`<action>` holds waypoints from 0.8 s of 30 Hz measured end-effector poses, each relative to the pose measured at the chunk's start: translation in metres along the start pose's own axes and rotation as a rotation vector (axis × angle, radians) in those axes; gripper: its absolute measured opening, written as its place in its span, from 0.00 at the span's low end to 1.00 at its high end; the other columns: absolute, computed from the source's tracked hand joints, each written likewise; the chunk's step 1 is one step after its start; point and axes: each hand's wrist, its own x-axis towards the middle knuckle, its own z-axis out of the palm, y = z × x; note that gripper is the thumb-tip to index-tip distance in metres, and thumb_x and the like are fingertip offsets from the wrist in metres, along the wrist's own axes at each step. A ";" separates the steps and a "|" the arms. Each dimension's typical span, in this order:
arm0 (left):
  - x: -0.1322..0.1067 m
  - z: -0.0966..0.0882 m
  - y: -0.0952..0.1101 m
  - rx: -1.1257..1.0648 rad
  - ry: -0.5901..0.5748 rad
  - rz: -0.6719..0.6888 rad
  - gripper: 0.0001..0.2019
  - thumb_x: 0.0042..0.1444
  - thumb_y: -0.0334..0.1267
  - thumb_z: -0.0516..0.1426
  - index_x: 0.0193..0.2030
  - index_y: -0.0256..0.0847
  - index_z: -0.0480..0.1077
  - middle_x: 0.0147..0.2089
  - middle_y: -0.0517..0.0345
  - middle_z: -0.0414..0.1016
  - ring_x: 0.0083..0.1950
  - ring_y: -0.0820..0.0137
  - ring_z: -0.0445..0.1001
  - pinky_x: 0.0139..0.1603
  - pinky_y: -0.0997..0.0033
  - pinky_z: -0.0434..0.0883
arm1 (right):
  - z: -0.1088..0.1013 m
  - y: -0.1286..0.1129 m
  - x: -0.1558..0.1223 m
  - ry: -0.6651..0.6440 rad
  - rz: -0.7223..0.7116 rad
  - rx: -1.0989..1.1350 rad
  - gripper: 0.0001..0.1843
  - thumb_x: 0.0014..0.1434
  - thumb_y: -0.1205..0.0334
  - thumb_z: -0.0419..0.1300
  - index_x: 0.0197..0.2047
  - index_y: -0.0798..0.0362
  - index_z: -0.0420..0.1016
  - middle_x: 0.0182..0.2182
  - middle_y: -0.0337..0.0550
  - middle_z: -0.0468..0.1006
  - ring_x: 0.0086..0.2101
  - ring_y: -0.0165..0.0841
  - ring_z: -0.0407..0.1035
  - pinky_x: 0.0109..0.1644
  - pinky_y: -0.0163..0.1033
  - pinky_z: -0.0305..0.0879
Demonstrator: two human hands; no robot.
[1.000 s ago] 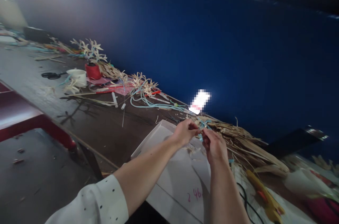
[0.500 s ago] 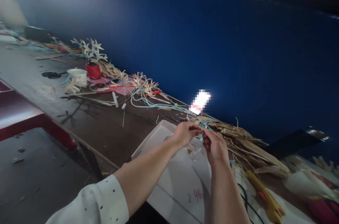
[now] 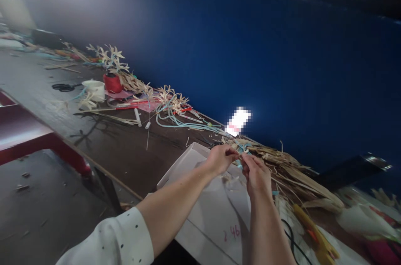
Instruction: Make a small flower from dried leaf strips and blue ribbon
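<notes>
Over a white box lid [image 3: 175,169], my left hand [image 3: 221,159] pinches with thumb and fingertips. My right hand [image 3: 257,173] is closed close beside it, its fingertips almost meeting the left ones. Between them is a small pale strip [image 3: 245,151], mostly hidden by the fingers; its exact kind is unclear. Light-blue bits show around the fingertips. Pale scraps [image 3: 232,181] lie in the lid below the hands. Just beyond the right hand, a bundle of dried husk leaves [image 3: 294,173] stretches along the wall.
A bright phone screen [image 3: 238,122] leans against the blue wall [image 3: 282,68]. Leftward lie light-blue cords [image 3: 178,122], husk flowers [image 3: 172,98], a red thread spool [image 3: 112,83], a white tape roll [image 3: 94,89] and black scissors [image 3: 64,87]. A yellow glue gun [image 3: 316,235] lies right.
The hands stay together over the lid with only slight finger movement. The whole view has shifted a little as the head moved.
</notes>
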 end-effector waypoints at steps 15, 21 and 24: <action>0.000 0.001 0.005 -0.108 -0.043 -0.081 0.07 0.48 0.35 0.58 0.31 0.34 0.73 0.23 0.63 0.68 0.25 0.78 0.61 0.28 0.78 0.59 | 0.001 -0.012 -0.005 0.006 0.084 0.130 0.24 0.46 0.41 0.63 0.39 0.51 0.73 0.21 0.33 0.68 0.15 0.20 0.52 0.15 0.27 0.43; -0.002 -0.001 0.010 -0.072 -0.073 -0.094 0.08 0.48 0.37 0.58 0.32 0.34 0.74 0.24 0.61 0.70 0.27 0.77 0.63 0.29 0.77 0.60 | 0.000 -0.011 -0.006 -0.091 0.058 0.211 0.20 0.43 0.52 0.68 0.40 0.53 0.76 0.34 0.40 0.75 0.20 0.21 0.57 0.17 0.27 0.49; -0.002 -0.001 0.007 -0.061 -0.081 -0.086 0.08 0.48 0.38 0.58 0.32 0.34 0.74 0.25 0.60 0.71 0.27 0.76 0.65 0.30 0.77 0.61 | 0.000 -0.011 -0.005 -0.059 0.035 0.223 0.18 0.39 0.56 0.70 0.34 0.54 0.77 0.28 0.38 0.74 0.19 0.20 0.55 0.16 0.27 0.46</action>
